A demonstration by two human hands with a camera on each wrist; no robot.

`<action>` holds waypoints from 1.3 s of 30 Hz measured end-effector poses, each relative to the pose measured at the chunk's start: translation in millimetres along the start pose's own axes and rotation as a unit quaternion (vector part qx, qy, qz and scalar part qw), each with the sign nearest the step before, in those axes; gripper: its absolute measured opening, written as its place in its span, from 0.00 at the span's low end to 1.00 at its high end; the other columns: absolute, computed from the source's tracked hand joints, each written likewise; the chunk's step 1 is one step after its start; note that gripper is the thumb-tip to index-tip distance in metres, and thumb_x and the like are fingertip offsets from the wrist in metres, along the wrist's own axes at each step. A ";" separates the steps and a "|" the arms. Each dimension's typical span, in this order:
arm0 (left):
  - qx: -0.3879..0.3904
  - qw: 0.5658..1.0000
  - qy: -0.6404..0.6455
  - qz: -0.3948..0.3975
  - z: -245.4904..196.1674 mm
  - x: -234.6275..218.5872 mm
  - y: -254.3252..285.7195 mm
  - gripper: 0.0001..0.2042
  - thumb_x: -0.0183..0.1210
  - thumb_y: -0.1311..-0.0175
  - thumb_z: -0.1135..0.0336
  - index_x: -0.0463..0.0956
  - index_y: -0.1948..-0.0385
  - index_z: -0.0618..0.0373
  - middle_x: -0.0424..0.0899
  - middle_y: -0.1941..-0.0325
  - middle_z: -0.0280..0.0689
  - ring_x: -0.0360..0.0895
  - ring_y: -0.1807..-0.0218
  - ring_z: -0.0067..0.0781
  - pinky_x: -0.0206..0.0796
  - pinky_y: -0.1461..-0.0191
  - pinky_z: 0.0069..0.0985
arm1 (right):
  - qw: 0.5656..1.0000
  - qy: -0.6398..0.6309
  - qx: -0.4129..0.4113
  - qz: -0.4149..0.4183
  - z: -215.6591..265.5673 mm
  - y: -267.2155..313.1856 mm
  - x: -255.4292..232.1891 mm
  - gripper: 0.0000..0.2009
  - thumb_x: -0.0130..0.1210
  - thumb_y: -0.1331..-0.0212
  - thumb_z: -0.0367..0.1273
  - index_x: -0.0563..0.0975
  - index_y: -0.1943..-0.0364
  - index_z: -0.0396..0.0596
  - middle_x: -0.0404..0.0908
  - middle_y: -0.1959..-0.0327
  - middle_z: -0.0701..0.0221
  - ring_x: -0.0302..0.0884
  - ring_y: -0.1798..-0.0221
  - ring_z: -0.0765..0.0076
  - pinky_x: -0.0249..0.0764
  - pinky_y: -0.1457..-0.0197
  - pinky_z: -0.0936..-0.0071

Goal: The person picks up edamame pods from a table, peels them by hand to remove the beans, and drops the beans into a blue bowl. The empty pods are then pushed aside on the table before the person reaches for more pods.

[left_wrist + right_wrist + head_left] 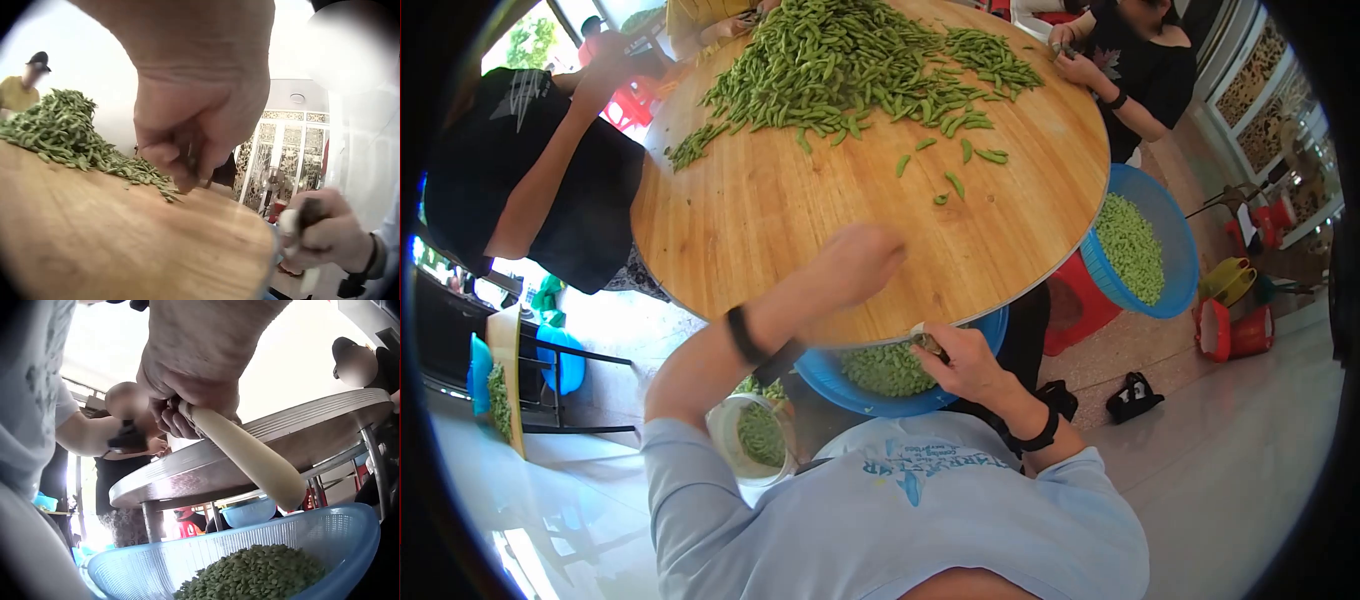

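Observation:
My left hand (855, 265) is over the near part of the wooden table (780, 215), short of several loose green pods (955, 184). In the left wrist view this hand (187, 140) has its fingers curled inward, and no pod can be made out in them. At the table's near edge my right hand (972, 365) grips a small tool (928, 346). The right wrist view shows the tool's thick pale handle (250, 456) sticking out of the right hand (187, 394). Below it is a blue basket (356, 550) of shelled green beans (256, 575); the tool's working end is hidden.
A large heap of pods (830, 70) covers the far side of the table. Another blue basket (1175, 240) of beans stands at the right by a red stool (1075, 310). A pale bucket (725, 430) is at the lower left. Other people are around the table.

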State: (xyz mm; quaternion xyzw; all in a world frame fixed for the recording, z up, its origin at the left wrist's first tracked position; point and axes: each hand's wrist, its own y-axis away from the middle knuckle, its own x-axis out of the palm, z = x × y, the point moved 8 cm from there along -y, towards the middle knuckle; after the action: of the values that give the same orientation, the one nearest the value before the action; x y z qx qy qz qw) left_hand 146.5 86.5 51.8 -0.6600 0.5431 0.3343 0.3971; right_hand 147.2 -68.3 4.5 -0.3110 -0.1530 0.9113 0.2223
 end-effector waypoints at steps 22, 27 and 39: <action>-0.082 0.912 0.400 -0.027 -15.1 44.9 -31.1 0.07 0.57 0.43 0.72 0.75 0.65 0.64 0.81 0.73 0.35 0.77 0.71 0.27 0.67 0.70 0.22 | 0.808 -0.495 0.251 -0.198 -54.3 11.6 -39.3 0.18 0.42 0.31 0.31 0.64 0.40 0.41 0.72 0.71 0.70 0.66 0.79 0.82 0.63 0.82 0.85; -0.168 0.809 0.562 -0.036 1.1 41.9 29.8 0.05 0.58 0.42 0.73 0.76 0.65 0.60 0.80 0.73 0.31 0.72 0.74 0.14 0.59 0.74 0.12 | 0.817 -0.497 0.234 -0.174 -49.5 8.7 -13.3 0.19 0.42 0.31 0.31 0.64 0.39 0.42 0.73 0.71 0.67 0.67 0.80 0.80 0.63 0.83 0.85; -0.241 0.777 0.576 -0.077 26.2 54.7 84.7 0.05 0.58 0.40 0.72 0.78 0.65 0.63 0.76 0.74 0.27 0.70 0.72 0.14 0.62 0.71 0.15 | 0.814 -0.538 0.218 -0.013 -23.4 -12.5 43.0 0.21 0.39 0.30 0.31 0.59 0.35 0.41 0.74 0.71 0.66 0.64 0.82 0.81 0.61 0.83 0.86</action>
State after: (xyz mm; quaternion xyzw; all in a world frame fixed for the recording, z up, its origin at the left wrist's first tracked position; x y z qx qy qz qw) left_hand 73.2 77.0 -21.6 -0.8433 0.5191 -0.0200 -0.1377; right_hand 135.5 -32.8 -29.6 0.2879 -0.0495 0.9397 0.1781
